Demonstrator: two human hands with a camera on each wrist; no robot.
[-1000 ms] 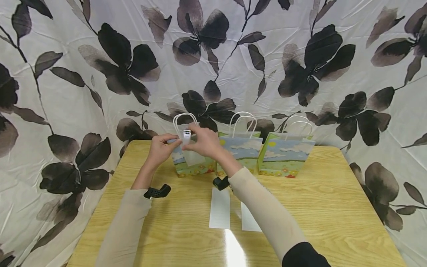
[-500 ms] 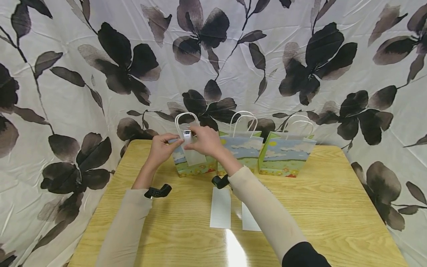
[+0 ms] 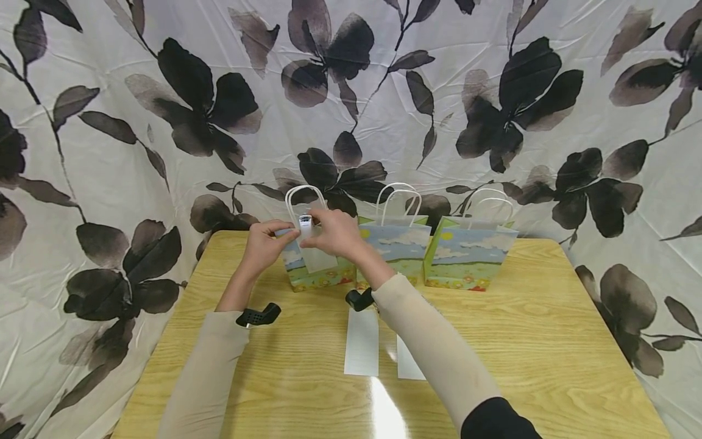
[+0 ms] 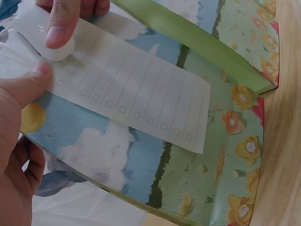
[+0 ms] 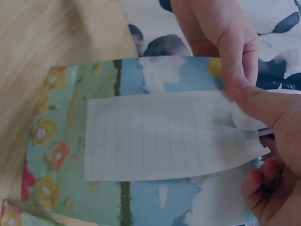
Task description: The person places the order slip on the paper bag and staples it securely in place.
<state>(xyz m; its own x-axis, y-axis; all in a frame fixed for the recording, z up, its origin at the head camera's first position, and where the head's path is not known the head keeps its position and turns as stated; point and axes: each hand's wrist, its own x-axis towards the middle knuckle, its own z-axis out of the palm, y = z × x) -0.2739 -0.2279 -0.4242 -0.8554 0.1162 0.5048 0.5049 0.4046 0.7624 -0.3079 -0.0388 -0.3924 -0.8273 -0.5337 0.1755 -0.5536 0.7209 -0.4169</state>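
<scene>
A slip of lined paper (image 4: 141,89), printed with a row of small checkboxes, lies against the front of the leftmost paper gift bag (image 3: 323,279). At the bag's top edge, my left hand (image 3: 265,245) pinches the rim and the slip's corner, thumb in front and fingers behind. My right hand (image 3: 336,233) grips a small white stapler (image 3: 305,224) with a silver end, its thumb pressing on the white body. In the left wrist view the stapler's white body (image 4: 60,51) overlaps the slip's top end. The fingers behind the bag are partly hidden.
Two matching bags, the middle bag (image 3: 403,247) and the right bag (image 3: 468,259), stand upright in the row. Two more slips lie on the wooden table (image 3: 296,366): the left slip (image 3: 362,347) and the right slip (image 3: 407,361), partly under my right forearm. A floral cloth (image 3: 406,122) hangs behind.
Both hands stay at the bag's top edge with the stapler and slip in nearly the same place. The whole view has shifted only slightly.
</scene>
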